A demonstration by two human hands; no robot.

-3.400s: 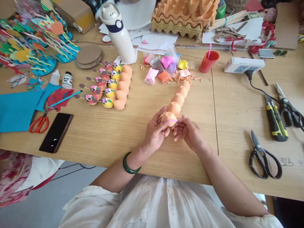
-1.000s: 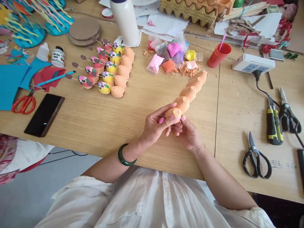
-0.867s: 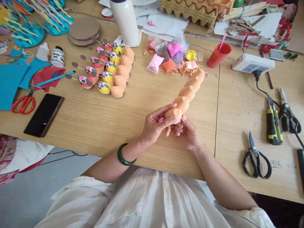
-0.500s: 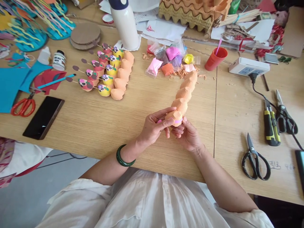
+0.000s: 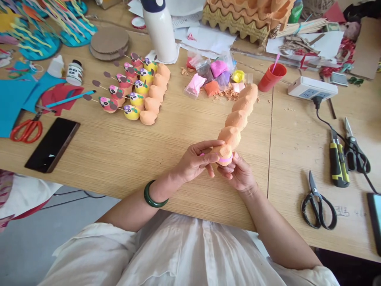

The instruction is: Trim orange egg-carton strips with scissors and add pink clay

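An orange strip of egg-carton cups [image 5: 236, 120] slants away from me over the table, its near end between my hands. My left hand [image 5: 196, 161] grips the near cup from the left, with a bit of pink at its fingers. From the right, my right hand [image 5: 239, 171] pinches the same cup by a pink band [image 5: 225, 159] around its end. Further left stand decorated red cups [image 5: 116, 92], yellow cups [image 5: 137, 98] and plain orange cups [image 5: 152, 105]. Bags of coloured clay [image 5: 218, 68] lie beyond the strip.
Black-handled scissors [image 5: 318, 202], cutters [image 5: 339, 163] and a power strip [image 5: 312, 88] are at right. A red cup [image 5: 272, 77] stands behind. A phone [image 5: 52, 145] and red scissors [image 5: 26, 130] lie left. A white bottle [image 5: 160, 35] stands at the back.
The far end of the orange strip has swung a little right and up. Both hands keep their hold on its near end. The view has shifted slightly.
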